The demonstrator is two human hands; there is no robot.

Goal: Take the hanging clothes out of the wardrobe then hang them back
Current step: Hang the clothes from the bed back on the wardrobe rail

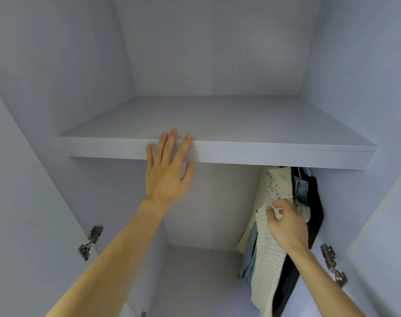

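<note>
Inside the pale lilac wardrobe (pixel 217 65), several garments hang bunched at the right, under the shelf (pixel 263 154). Frontmost is a cream top with black dots (pixel 267 255); behind it are a blue denim piece (pixel 301 188) and dark clothes (pixel 316 202). My right hand (pixel 286 225) grips the dotted top near its shoulder, fingers curled, with a bit of white hanger showing between them. My left hand (pixel 166 172) is raised with fingers straight and spread, its fingertips against the shelf's front edge. The rail is hidden behind the shelf.
The upper compartment above the shelf holds nothing. Both doors stand open, with metal hinges at the left (pixel 89 242) and right (pixel 333 263). The left and middle of the hanging space below the shelf hold no clothes.
</note>
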